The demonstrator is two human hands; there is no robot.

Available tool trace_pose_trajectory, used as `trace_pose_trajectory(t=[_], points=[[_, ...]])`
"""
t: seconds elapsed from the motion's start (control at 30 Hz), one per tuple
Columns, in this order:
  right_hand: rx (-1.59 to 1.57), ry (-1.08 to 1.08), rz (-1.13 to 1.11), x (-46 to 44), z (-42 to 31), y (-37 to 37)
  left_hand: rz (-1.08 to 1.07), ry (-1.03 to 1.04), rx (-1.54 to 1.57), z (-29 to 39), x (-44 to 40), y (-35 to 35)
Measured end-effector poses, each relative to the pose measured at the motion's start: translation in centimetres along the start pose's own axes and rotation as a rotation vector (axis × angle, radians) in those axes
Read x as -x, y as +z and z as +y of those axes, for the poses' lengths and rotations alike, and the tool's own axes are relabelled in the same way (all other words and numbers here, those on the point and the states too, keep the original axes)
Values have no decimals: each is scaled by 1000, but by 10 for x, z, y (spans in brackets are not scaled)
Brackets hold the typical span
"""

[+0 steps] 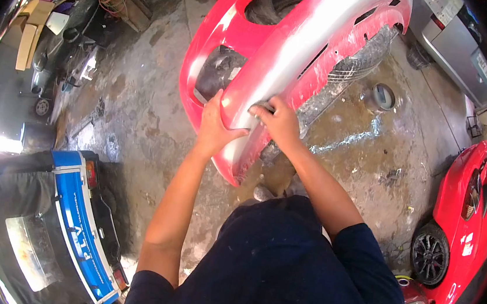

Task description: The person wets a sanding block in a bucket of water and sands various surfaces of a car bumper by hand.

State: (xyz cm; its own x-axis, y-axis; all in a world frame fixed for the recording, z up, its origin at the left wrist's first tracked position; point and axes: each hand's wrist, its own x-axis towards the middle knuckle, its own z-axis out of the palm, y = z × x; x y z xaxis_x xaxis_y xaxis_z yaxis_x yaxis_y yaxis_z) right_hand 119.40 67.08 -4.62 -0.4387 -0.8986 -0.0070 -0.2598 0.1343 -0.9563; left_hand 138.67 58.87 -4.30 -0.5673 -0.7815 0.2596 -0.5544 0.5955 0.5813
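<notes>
A red car bumper (253,47) with broad whitish, scuffed areas slants across the upper middle of the head view. My left hand (215,127) grips its near end, thumb across the painted face and fingers along the left edge. Just to the right, my right hand (281,123) is closed on a small dark grey pad (263,106), pressed against the bumper's whitish surface. The pad is mostly covered by the fingers, so its exact kind is unclear. Pale, milky residue streaks the bumper's right edge.
A tire (360,63) sits beneath the bumper's far part. On the wet, stained floor stands a grey bucket (382,97). A red car (468,197) is at right, a silver vehicle (461,50) at upper right, and a blue tailgate (80,230) at lower left.
</notes>
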Motion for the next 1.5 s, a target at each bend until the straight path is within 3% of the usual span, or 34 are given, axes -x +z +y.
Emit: trace_pose_trajectory(t=[0.1, 0.13, 0.23, 0.27, 0.37, 0.4, 0.5, 0.6, 0.7, 0.8, 0.93, 1.07, 1.17, 1.2, 1.3, 1.5], points=[[-21, 96, -21, 10, 6, 14, -10, -17, 19, 2, 1, -3], [133, -110, 2, 15, 6, 13, -17, -14, 21, 2, 0, -4], [85, -8, -75, 1, -10, -7, -13, -16, 35, 1, -2, -1], [-27, -14, -1, -3, -6, -4, -5, -22, 41, 0, 0, 0], [113, -71, 4, 10, 20, 20, 0, -20, -2, 3, -1, -2], [236, -121, -93, 12, 16, 13, 8, -7, -8, 2, -1, -2], [172, -48, -51, 2, -9, -4, 8, 9, 0, 0, 1, 0], [-26, -60, 79, 7, 13, 20, 2, -4, 21, 0, 1, -1], [200, -132, -129, 11, 16, 9, -1, 1, 6, 0, -2, -1], [-84, 47, 9, -3, -5, -10, -10, -19, 40, 1, 1, -1], [231, -120, -83, 12, 11, 5, -19, -21, 28, 5, 0, -4], [-45, -24, 66, 0, -10, -13, -25, -69, 55, 6, 1, -2], [241, -41, -65, 10, 0, 2, -34, -41, 36, 2, -1, -2], [196, -209, -44, 14, -2, 5, -30, -39, 36, 3, -3, -3], [-39, -75, 62, 2, -9, -1, -33, -51, 38, 5, -1, -3], [141, -132, 175, 18, -4, 22, -26, -35, 13, 3, -2, -3]])
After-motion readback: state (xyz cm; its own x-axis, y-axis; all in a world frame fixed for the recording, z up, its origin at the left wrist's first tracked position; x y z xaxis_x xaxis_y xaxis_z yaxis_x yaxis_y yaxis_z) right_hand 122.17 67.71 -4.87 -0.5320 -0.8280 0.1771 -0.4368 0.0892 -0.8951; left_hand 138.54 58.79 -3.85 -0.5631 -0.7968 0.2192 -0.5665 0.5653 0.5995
